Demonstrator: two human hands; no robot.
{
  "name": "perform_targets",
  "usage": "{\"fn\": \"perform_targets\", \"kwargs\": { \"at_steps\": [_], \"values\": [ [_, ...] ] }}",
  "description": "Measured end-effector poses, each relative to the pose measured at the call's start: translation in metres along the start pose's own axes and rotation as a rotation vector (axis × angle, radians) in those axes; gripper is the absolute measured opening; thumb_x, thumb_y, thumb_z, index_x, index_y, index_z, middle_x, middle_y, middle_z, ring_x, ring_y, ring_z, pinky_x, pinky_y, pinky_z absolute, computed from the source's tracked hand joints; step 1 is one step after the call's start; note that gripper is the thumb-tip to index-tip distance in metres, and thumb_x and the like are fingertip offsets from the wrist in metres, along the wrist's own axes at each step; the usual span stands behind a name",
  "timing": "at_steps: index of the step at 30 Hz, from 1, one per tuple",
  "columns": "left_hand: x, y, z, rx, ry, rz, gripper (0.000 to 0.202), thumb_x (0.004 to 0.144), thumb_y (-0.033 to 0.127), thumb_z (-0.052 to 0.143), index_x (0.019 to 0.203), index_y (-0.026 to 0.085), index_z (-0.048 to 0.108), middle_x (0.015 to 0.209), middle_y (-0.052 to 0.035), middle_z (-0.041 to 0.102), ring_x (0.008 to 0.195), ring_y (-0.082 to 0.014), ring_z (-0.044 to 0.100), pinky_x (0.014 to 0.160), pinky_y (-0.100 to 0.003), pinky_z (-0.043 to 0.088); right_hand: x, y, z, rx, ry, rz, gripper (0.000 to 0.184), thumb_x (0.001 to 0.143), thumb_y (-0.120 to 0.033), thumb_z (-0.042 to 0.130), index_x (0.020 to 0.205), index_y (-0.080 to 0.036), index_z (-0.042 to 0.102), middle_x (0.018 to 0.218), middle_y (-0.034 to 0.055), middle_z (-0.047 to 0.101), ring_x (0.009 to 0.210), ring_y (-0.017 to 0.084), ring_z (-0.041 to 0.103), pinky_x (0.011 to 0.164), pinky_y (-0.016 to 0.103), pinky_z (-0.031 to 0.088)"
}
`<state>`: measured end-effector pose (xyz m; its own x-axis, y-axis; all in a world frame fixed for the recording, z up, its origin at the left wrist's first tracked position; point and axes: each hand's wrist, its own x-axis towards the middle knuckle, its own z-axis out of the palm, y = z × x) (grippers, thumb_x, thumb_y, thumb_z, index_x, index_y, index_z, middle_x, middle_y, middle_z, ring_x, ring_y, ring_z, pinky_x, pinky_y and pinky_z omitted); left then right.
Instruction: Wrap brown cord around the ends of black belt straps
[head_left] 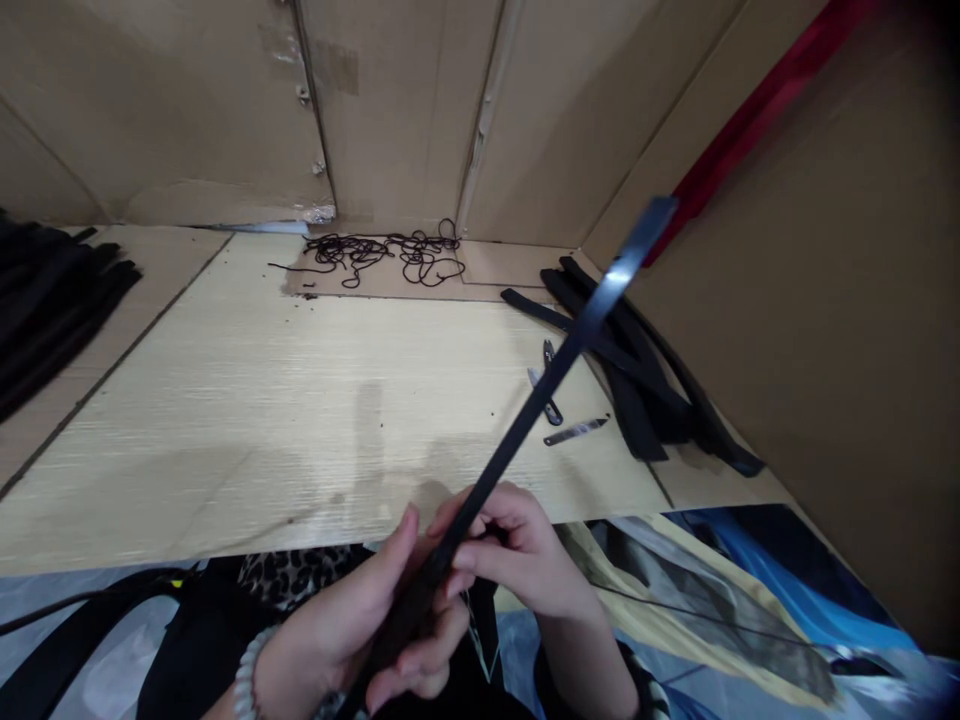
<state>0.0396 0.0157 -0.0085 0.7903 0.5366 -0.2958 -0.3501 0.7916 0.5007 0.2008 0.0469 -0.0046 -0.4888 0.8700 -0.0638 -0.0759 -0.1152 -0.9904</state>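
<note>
My left hand [360,620] is wrapped round the near end of a long black strap [559,365], which rises slanting up to the right over the table. My right hand [525,555] pinches the same strap just above the left hand, fingers closed on it. The strap's far end [649,225] is glossy and hangs in the air near the cardboard wall. A beaded bracelet [247,680] sits on my left wrist.
A pale wooden table [247,410] carries a pile of black straps [645,380] at the right, small thread snips [551,385] and a metal clip [576,431] beside them, tangled black cord [382,255] at the back, more black straps [52,310] at the left. Cardboard walls surround it.
</note>
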Motion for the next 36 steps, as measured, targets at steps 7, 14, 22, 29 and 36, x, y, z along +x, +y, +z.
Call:
{"fn": "perform_targets", "kwargs": {
  "at_steps": [7, 14, 22, 29, 36],
  "values": [
    [0.005, 0.001, 0.006, 0.148, 0.208, 0.28, 0.044, 0.085, 0.052, 0.052, 0.058, 0.018, 0.054, 0.037, 0.0087, 0.032, 0.032, -0.0037, 0.025, 0.048, -0.02, 0.032, 0.004, -0.007, 0.002, -0.09, 0.099, 0.005, 0.023, 0.08, -0.033, 0.071, 0.074, -0.015, 0.06, 0.057, -0.0081, 0.031, 0.052, 0.006, 0.029, 0.047, 0.022, 0.022],
    [0.002, 0.003, 0.003, 0.382, 0.361, 0.31, 0.039, 0.088, 0.053, 0.052, 0.073, 0.018, 0.062, 0.059, -0.0002, 0.059, 0.043, -0.009, 0.048, 0.05, -0.023, 0.039, 0.0, -0.011, 0.002, -0.098, 0.138, 0.0, 0.023, 0.082, -0.033, 0.067, 0.072, -0.016, 0.056, 0.056, -0.0086, 0.027, 0.048, 0.005, 0.025, 0.043, 0.02, 0.019],
    [0.006, -0.011, 0.005, 0.483, 0.627, 0.488, 0.043, 0.088, 0.058, 0.052, 0.077, 0.018, 0.062, 0.067, -0.0004, 0.06, 0.061, -0.0129, 0.055, 0.062, -0.023, 0.047, -0.009, -0.013, 0.009, -0.031, 0.175, 0.002, 0.011, 0.088, -0.029, 0.062, 0.094, -0.02, 0.062, 0.058, -0.0088, 0.032, 0.048, 0.007, 0.051, 0.047, 0.017, 0.037],
    [0.01, -0.012, 0.003, 0.281, 0.574, 0.437, 0.05, 0.078, 0.065, 0.06, 0.066, 0.016, 0.058, 0.047, 0.0033, 0.049, 0.04, -0.0084, 0.042, 0.036, -0.018, 0.031, -0.008, -0.01, 0.007, -0.132, 0.084, -0.05, 0.025, 0.087, -0.03, 0.064, 0.109, -0.021, 0.069, 0.061, -0.0073, 0.032, 0.052, 0.006, 0.032, 0.047, 0.019, 0.026],
    [0.004, -0.014, -0.01, 0.026, 0.171, 0.217, 0.055, 0.085, 0.058, 0.043, 0.052, 0.015, 0.053, 0.032, 0.0033, 0.038, 0.026, -0.0053, 0.031, 0.033, -0.02, 0.013, -0.003, -0.006, 0.005, -0.094, 0.048, -0.125, 0.023, 0.08, -0.026, 0.07, 0.102, -0.019, 0.071, 0.057, -0.0078, 0.034, 0.051, 0.006, 0.031, 0.048, 0.021, 0.025]
  ]
}}
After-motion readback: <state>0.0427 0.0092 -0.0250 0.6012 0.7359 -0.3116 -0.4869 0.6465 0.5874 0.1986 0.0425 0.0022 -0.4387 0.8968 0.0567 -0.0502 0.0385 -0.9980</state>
